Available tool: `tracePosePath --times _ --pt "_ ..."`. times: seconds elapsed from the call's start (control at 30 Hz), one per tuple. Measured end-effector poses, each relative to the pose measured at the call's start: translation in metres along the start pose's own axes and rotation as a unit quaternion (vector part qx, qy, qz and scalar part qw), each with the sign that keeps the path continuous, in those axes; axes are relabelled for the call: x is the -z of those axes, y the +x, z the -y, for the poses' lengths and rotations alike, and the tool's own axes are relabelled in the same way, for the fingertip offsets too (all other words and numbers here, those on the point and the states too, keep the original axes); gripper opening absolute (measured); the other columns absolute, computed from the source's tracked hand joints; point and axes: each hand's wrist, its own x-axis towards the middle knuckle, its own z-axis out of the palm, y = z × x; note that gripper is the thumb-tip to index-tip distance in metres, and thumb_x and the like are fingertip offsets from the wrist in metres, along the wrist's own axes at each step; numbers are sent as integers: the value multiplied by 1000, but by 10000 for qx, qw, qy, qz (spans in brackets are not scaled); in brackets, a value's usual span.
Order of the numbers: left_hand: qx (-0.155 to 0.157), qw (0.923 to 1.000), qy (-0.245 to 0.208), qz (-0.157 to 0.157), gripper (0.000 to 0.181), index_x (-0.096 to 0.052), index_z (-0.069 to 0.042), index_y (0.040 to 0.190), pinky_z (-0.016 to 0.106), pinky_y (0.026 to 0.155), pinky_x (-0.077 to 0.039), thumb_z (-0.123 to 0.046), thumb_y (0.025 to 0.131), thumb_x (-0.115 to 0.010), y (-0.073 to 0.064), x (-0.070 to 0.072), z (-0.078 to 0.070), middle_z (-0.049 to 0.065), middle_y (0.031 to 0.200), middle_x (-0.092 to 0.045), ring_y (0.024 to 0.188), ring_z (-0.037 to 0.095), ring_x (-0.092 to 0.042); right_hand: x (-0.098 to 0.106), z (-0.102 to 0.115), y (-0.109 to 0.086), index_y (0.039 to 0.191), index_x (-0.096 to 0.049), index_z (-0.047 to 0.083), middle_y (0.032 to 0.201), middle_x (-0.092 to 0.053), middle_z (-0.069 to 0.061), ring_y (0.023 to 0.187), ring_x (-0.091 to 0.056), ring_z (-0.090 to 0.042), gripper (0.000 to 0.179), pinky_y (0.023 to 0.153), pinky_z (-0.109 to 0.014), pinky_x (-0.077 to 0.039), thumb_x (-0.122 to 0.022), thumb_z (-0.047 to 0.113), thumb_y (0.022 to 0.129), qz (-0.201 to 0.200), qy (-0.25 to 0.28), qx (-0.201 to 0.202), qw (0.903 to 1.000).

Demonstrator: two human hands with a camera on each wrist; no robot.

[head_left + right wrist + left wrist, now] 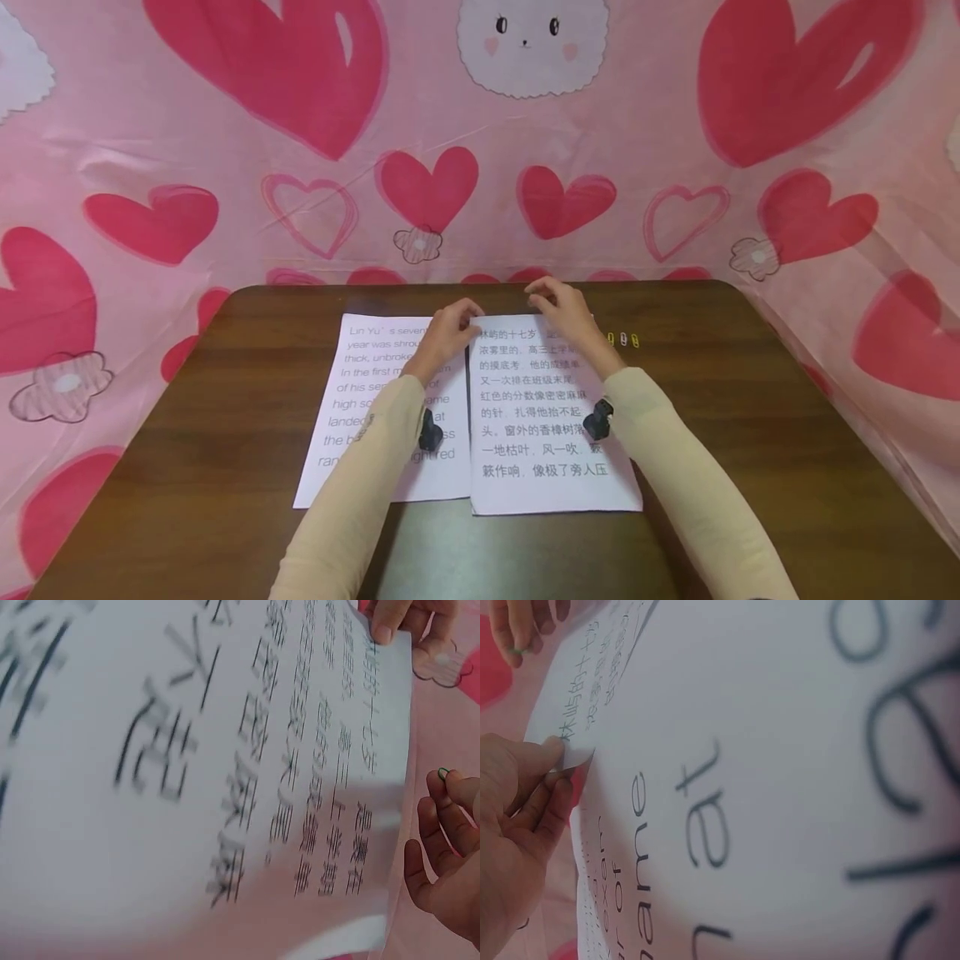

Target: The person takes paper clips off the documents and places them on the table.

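Observation:
Two printed paper sheets lie side by side on the table. My left hand (447,332) pinches the top left corner of the Chinese-text sheet (536,492), thumb on the printed face, as the left wrist view shows. That corner is lifted a little. Just beyond the sheet's top edge, my right hand (566,310) pinches a small green paper clip (443,773) between thumb and index finger, apart from the paper. The English-text sheet (352,417) lies under my left forearm, which covers part of its text.
Several small paper clips (623,339), yellow and whitish, lie right of the sheets on the dark wooden table (750,433). A pink cloth with hearts (427,183) hangs behind the table. Dark wrist cameras (597,419) sit above the sheets.

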Motion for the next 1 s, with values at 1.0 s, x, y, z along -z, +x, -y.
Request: tracePosePath --times 1.0 --pt "90 9999 -106 -26 21 -63 -12 117 42 102 -49 -9 96 -64 2 -2 7 11 116 -67 104 27 -59 85 -77 -43 125 -69 6 117 -72 -21 94 -64 -32 28 74 -30 -47 -62 16 99 -439 -1218 -397 9908"
